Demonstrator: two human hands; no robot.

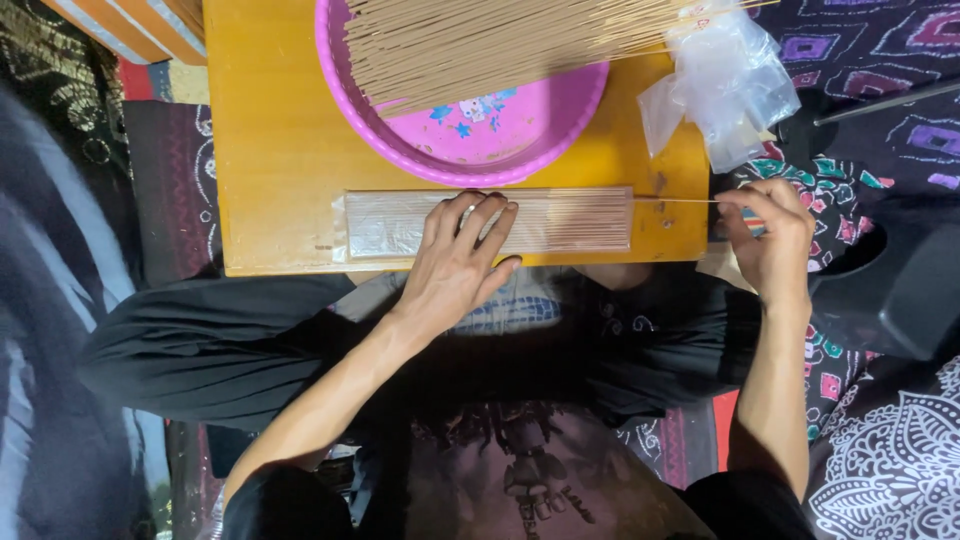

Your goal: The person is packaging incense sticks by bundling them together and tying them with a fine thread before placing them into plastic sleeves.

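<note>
I count two hands, one low table, one pink basin, one flat packet of sticks, one single stick and one heap of clear bags.

The left hand lies flat on the packet, fingers spread open and pressing down; it grips nothing. The packet is a long clear plastic sleeve, shiny and wrinkled at its 9 o'clock end, filled with thin brown sticks lying side by side. It rests along the near edge of the wooden table, which is smooth, yellow-orange and rectangular.

The right hand is at 3 o'clock from the packet, just past the table's edge. Its fingertips are pinched closed on one thin stick, which points towards the open end of the packet. I cannot tell if the tip of the stick is already inside the sleeve.

At 12 o'clock from the packet stands the round plastic basin, and a large bundle of loose sticks, too many to count, lies across it. At 2 o'clock the soft crumpled bags hang over the table corner.

The bare wood at 9 o'clock is free. Patterned cloth surrounds the table.
</note>
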